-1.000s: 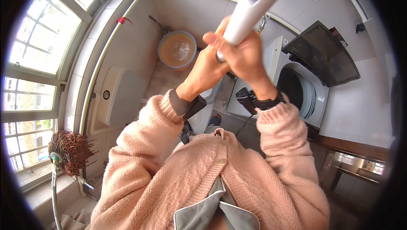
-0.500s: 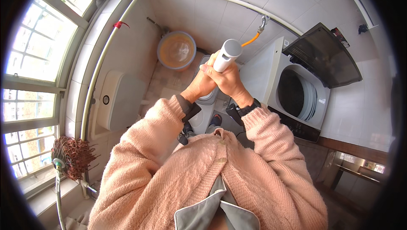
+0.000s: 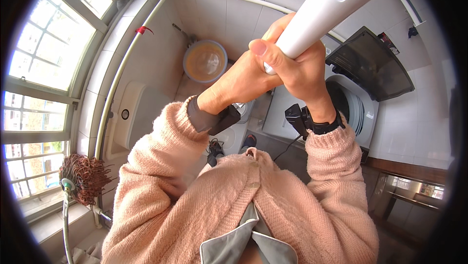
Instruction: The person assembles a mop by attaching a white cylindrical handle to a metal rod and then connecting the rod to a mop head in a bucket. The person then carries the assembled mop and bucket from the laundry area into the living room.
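Left hand (image 3: pixel 239 80) and right hand (image 3: pixel 306 75) both wrapped round white, slotted, cylindrical plastic-looking handle (image 3: pixel 325 14) | handle: upper centre-right of frame | done: two-handed grip; not set down; remainder cannot be told

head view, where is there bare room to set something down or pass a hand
Bare floor shows between the round basin and left sleeve. A hand could probably pass between basin and left hand. It's crowded where the right hand and left meet around the white tube, partly hiding the washing machine.
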### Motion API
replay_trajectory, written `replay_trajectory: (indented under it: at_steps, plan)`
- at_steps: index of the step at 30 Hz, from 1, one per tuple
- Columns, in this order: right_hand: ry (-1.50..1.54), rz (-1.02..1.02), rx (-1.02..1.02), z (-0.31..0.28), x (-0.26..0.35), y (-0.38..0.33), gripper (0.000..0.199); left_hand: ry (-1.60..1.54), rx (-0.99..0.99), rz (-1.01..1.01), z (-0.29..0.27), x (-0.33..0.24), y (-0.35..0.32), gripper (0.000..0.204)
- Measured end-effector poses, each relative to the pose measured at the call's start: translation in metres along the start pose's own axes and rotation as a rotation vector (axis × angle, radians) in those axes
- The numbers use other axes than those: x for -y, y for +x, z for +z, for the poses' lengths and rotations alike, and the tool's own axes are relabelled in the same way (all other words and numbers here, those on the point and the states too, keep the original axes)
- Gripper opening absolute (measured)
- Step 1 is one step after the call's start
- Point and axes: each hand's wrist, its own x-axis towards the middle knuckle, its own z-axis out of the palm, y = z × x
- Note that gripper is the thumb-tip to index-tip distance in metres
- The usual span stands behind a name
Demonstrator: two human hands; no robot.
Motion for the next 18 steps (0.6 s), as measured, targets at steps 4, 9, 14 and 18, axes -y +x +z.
replay_trajectory:
  at_steps: [4, 9, 14, 18]
  plan:
    - [0.146, 0.156, -0.097, 0.024, -0.025, -0.013, 0.015, -0.003, -0.026, -0.055, -0.001, 0.027, -0.005, 0.048]
    - [0.174, 0.316, -0.134, 0.054, -0.082, -0.071, 0.017, 0.037, -0.081, -0.146, 0.023, 0.113, -0.039, 0.037]
    - [-0.002, 0.491, -0.057, 0.062, -0.109, -0.091, 0.017, -0.062, -0.103, -0.22, 0.029, 0.157, -0.057, 0.036]
    - [0.063, 0.511, -0.008, 0.049, -0.08, -0.071, 0.02, 0.031, -0.011, -0.283, 0.018, 0.127, -0.044, 0.056]
